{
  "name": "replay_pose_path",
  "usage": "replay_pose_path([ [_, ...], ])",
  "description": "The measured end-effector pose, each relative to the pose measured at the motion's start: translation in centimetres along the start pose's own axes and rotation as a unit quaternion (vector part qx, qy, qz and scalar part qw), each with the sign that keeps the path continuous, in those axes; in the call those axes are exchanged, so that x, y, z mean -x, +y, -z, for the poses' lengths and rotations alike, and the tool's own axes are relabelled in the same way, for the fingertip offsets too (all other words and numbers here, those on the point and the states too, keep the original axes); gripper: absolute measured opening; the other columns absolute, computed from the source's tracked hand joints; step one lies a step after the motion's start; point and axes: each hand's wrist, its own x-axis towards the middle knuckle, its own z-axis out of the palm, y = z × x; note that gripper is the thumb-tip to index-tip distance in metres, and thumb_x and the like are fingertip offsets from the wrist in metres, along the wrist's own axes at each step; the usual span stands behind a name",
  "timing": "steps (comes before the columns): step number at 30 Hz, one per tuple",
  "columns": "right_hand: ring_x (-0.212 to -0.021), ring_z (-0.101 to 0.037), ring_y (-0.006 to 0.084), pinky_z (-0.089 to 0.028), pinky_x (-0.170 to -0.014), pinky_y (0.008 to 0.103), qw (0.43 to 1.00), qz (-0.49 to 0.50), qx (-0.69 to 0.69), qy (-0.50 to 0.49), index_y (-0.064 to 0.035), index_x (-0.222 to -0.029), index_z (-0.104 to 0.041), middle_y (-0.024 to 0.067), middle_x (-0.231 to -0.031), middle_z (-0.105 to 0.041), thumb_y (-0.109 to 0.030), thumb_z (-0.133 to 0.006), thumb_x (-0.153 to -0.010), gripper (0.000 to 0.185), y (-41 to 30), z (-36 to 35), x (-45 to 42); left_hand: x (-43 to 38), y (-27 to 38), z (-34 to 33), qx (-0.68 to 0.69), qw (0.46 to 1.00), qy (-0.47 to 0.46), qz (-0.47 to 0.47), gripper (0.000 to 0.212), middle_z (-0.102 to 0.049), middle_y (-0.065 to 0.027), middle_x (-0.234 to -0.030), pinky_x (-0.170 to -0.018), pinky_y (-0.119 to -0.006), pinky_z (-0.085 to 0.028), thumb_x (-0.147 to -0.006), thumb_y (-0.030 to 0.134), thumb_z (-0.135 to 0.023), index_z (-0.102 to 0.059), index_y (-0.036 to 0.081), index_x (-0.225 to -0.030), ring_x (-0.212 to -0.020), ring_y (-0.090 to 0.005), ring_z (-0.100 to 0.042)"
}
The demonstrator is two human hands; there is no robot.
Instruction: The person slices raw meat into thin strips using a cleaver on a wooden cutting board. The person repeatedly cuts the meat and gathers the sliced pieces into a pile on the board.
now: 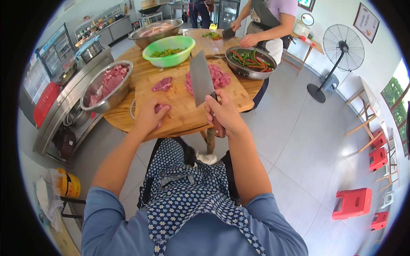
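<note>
My right hand (225,113) grips the wooden handle of a cleaver (201,80), its broad blade raised and pointing away from me above the cutting board (184,112). Behind the blade, partly hidden by it, lies a pile of cut raw meat (220,76). My left hand (149,116) is curled around a small piece of raw meat (159,108) at the board's near left; fingers cover much of it. A flat slice of raw meat (162,84) rests farther back on the board. Left of the board, a steel basin (121,96) holds larger chunks of meat.
A green plastic basin (179,60) of cut vegetables and a steel pan (256,75) of peppers stand beyond the board. Across the round wooden table (118,120), another person (269,28) holds a cleaver at a second board (205,44). A steel counter (75,105) stands left.
</note>
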Motion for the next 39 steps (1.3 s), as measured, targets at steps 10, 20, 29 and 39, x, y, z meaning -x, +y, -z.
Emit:
replay_pose_path([
  [10, -0.058, -0.056, 0.0127, -0.048, -0.052, 0.0305, 0.995, -0.037, 0.090, -0.038, -0.0001, -0.128, -0.044, 0.0042, -0.079, -0.057, -0.016, -0.066, -0.105, 0.036, -3.9, 4.2, 1.3, -0.1, 0.5, -0.6, 0.128, 0.982, -0.041, 0.133, 0.024, -0.061, -0.0030, -0.067, -0.039, -0.029, -0.037, -0.097, 0.018, -0.079, -0.061, 0.003, -0.098, -0.041, -0.0110, -0.051],
  [20, -0.053, -0.055, 0.0110, -0.044, -0.048, 0.0301, 0.998, -0.015, 0.058, 0.020, -0.0007, -0.131, -0.047, 0.0017, -0.067, -0.054, -0.019, -0.064, -0.106, 0.035, -2.5, 1.9, 3.8, 0.4, -0.1, -0.3, 0.104, 0.989, -0.058, 0.091, 0.024, -0.064, -0.0067, -0.075, -0.042, -0.031, -0.041, -0.098, 0.018, -0.077, -0.061, 0.002, -0.108, -0.045, -0.0126, -0.055],
  [29, -0.052, -0.056, 0.0114, -0.043, -0.047, 0.0294, 0.984, 0.013, 0.179, 0.003, -0.0025, -0.126, -0.046, 0.0030, -0.065, -0.056, -0.022, -0.060, -0.109, 0.030, -7.0, 2.3, 2.3, -0.1, -0.7, -0.1, -0.050, 0.987, 0.026, -0.153, 0.021, -0.066, -0.0117, -0.089, -0.049, -0.036, -0.047, -0.099, 0.014, -0.073, -0.062, 0.001, -0.113, -0.050, -0.0194, -0.059],
  [39, -0.049, -0.052, 0.0108, -0.041, -0.043, 0.0297, 0.871, -0.276, 0.374, -0.156, -0.0049, -0.122, -0.054, 0.0014, -0.064, -0.055, -0.026, -0.058, -0.109, 0.025, -11.4, 2.5, -2.2, -1.9, 0.1, 3.5, 0.320, 0.915, -0.033, 0.245, 0.022, -0.071, -0.0057, -0.098, -0.044, -0.025, -0.047, -0.107, 0.016, -0.065, -0.059, 0.001, -0.122, -0.051, -0.0072, -0.053],
])
